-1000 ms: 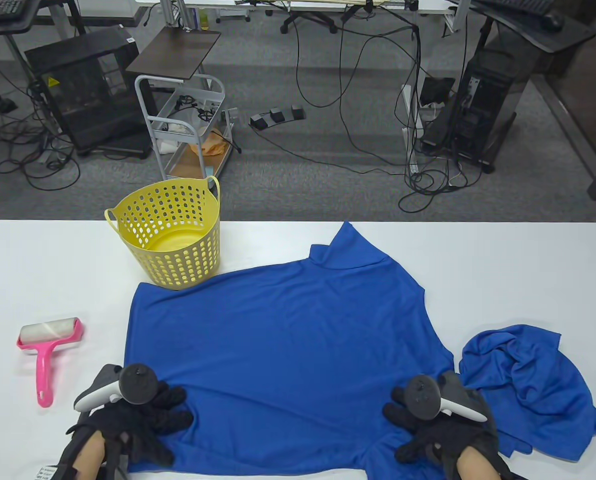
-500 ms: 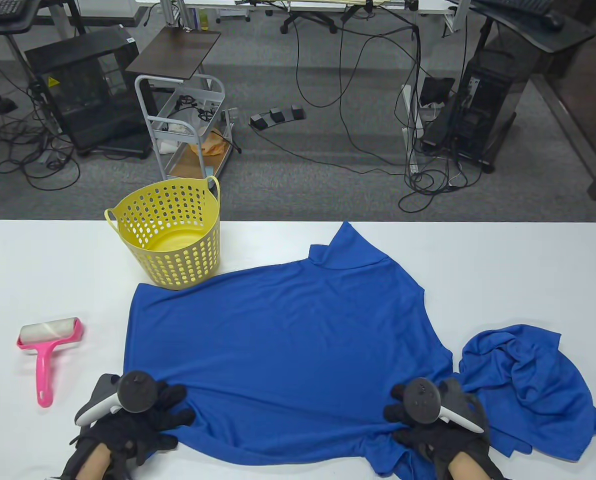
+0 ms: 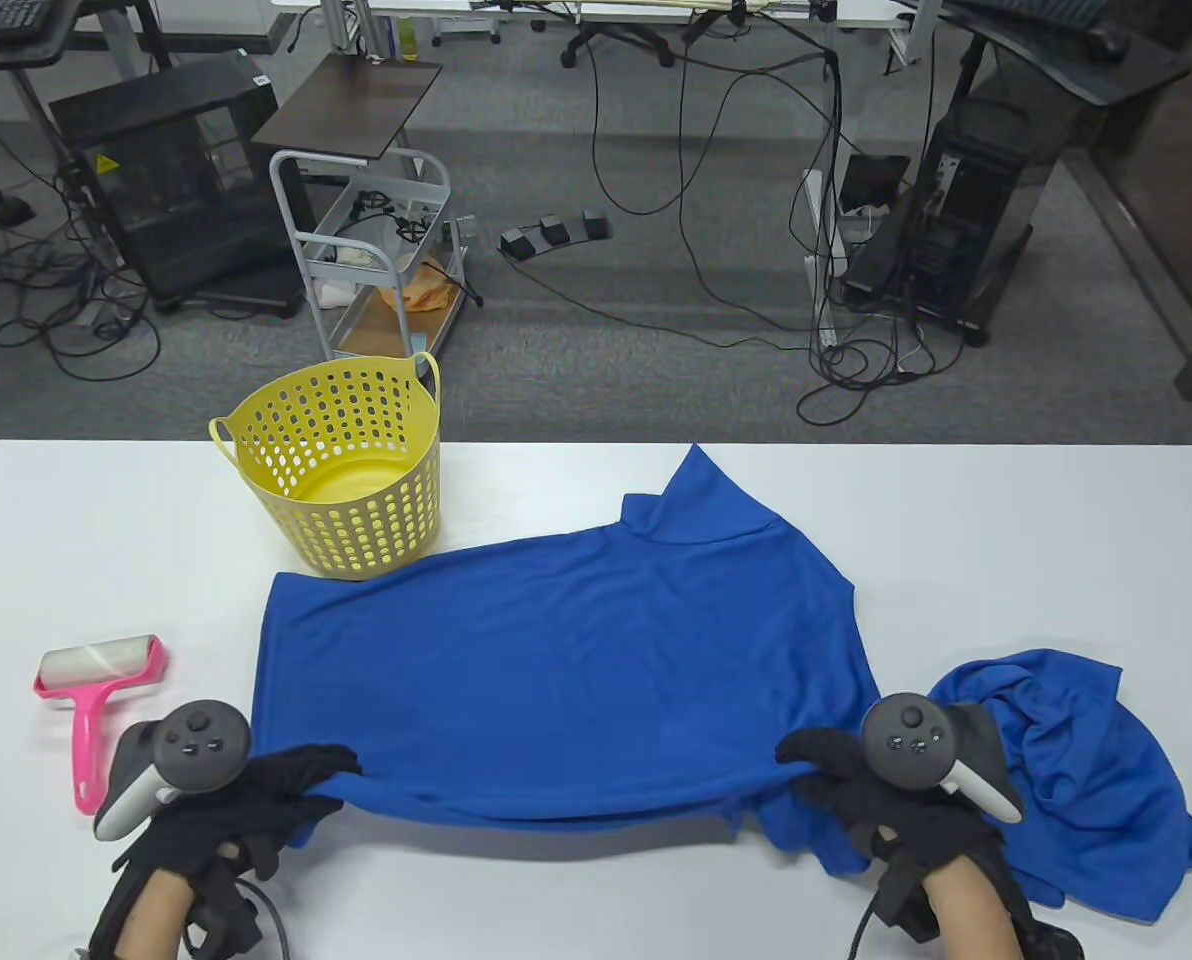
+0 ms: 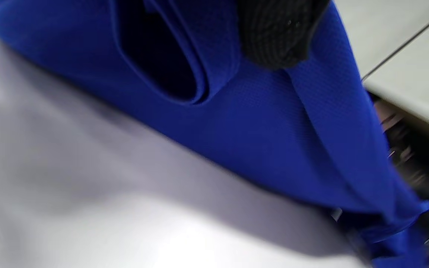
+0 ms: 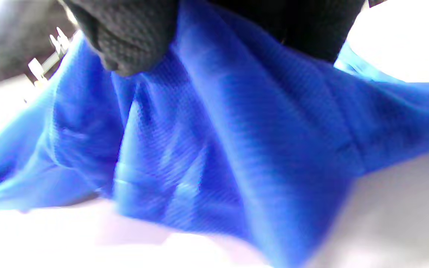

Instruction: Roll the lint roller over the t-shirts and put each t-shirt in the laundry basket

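Left hand [image 3: 226,810]: fingers curled, pinching the shirt's [image 3: 566,660] near hem at 7 o'clock.
Right hand [image 3: 876,800]: fingers curled, pinching the same hem at 5 o'clock.
Shirt: spread mid-surface [image 3: 1006,520], near edge lifted.
Second shirt [image 3: 1066,770]: crumpled at 4 o'clock.
Basket [image 3: 341,465]: 11 o'clock, touching the shirt.
Roller [image 3: 91,700]: 8 o'clock.

- The table view is bright and evenly lit, sharp from the white table [image 3: 596,900] out to the floor behind it.
- A soft shadow lies on the table just under the lifted near hem of the blue t-shirt [image 3: 566,660].
- The left wrist view is smeared by motion blur; a broad grey shadow falls on the table below the cloth.
- The right wrist view is blurrier, and the table there is blown out to white.
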`<action>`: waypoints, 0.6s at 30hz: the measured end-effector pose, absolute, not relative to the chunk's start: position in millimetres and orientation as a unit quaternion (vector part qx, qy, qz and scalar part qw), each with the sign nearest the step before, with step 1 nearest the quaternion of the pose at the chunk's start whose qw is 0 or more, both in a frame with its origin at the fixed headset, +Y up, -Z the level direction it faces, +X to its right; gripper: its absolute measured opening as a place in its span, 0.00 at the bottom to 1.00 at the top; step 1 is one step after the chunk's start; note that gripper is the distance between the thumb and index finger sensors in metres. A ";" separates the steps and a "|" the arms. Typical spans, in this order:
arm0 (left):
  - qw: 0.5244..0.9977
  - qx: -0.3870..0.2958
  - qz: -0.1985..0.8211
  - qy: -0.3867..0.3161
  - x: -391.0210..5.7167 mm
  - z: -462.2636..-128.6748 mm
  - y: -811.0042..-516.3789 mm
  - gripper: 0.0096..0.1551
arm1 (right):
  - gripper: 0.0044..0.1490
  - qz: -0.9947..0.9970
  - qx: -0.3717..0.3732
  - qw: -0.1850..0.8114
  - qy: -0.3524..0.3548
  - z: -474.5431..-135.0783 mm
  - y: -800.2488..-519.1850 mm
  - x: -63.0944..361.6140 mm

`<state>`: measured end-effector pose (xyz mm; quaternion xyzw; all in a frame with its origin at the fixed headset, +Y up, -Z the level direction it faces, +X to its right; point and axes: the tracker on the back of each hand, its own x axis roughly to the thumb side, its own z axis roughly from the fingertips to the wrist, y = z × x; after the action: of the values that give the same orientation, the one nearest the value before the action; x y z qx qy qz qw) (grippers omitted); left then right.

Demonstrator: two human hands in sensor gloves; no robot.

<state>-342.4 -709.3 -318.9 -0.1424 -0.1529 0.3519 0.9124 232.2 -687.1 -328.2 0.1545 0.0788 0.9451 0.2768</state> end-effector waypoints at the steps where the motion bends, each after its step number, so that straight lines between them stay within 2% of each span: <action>1: 0.904 -0.108 0.381 -0.159 -344.8 -319.8 -698.2 0.24 | 0.25 0.936 0.158 0.306 0.068 -333.3 -674.3 233.0; 5: 0.874 -0.032 0.449 -0.184 -346.9 -323.4 -667.9 0.24 | 0.25 0.905 0.176 0.387 0.033 -347.3 -640.6 234.4; 9: 0.843 -0.006 0.495 -0.210 -345.4 -327.5 -640.8 0.24 | 0.25 0.871 0.198 0.448 0.039 -366.1 -611.8 235.1; 12: 0.817 -0.014 0.526 -0.236 -345.1 -328.4 -626.9 0.24 | 0.25 0.860 0.221 0.456 0.060 -373.5 -592.5 235.4; 16: 0.789 -0.017 0.556 -0.261 -350.1 -332.1 -601.3 0.24 | 0.25 0.838 0.263 0.476 0.058 -377.5 -555.1 237.8; 18: 0.761 -0.029 0.585 -0.279 -354.0 -334.5 -587.1 0.24 | 0.25 0.823 0.278 0.493 0.056 -380.1 -536.5 240.2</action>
<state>-354.0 -587.1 -334.5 -0.0290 -0.2790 0.5855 0.7606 240.2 -536.5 -380.1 0.2782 0.0556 0.8225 0.4929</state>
